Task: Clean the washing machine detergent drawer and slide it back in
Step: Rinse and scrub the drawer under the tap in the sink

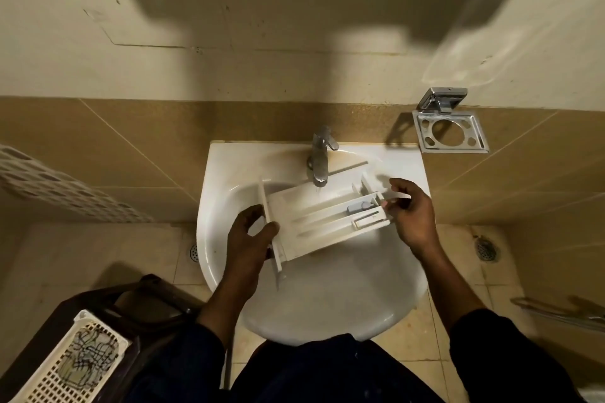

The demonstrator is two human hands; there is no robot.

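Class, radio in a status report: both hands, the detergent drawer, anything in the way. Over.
Left hand grips detergent drawer by its front panel. Right hand pinches its rear end. Drawer held over washbasin, under tap. Nothing in the way.

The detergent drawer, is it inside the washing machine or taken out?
Out. The detergent drawer is held over the white sink, left hand gripping its front panel, right hand at the other end.

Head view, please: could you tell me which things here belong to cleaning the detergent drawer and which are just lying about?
Job in hand: white plastic detergent drawer, held at its ends by both hands, left hand and right hand; chrome tap; white ceramic basin.

Lying about: chrome wall-mounted holder; white perforated plastic basket; round floor drain.
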